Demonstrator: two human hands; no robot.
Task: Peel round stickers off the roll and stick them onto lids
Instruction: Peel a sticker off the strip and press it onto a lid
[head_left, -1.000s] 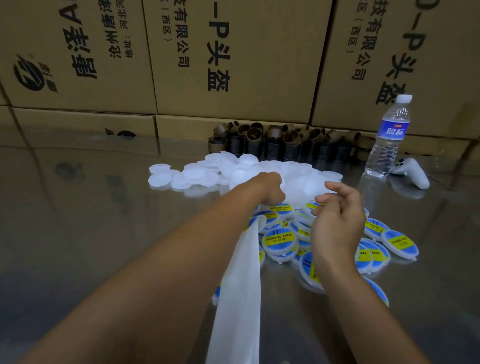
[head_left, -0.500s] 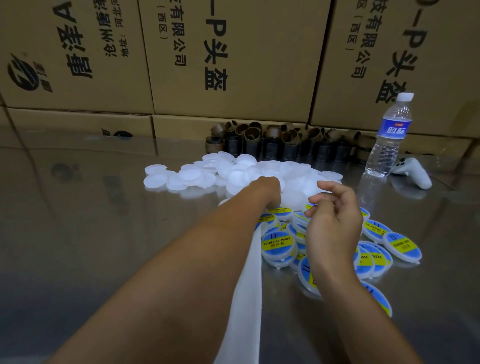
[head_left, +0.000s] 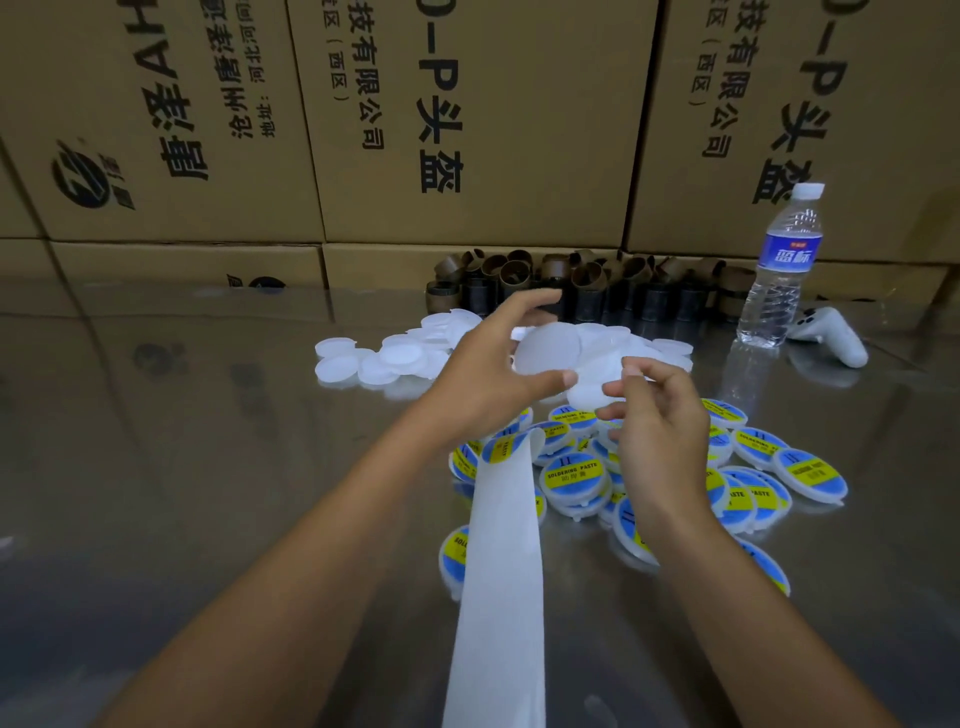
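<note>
A plain white lid (head_left: 546, 349) was pinched by the left hand (head_left: 485, 379), while the right hand (head_left: 657, 421) was curled loosely just beside it.

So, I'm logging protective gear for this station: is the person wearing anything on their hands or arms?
No. The left hand and the right hand are both bare: no gloves, finger cots, rings or tape show. Both forearms are uncovered to the bottom edge of the picture, with no sleeve, watch or wristband in view. The nails look short and unpainted.
</note>
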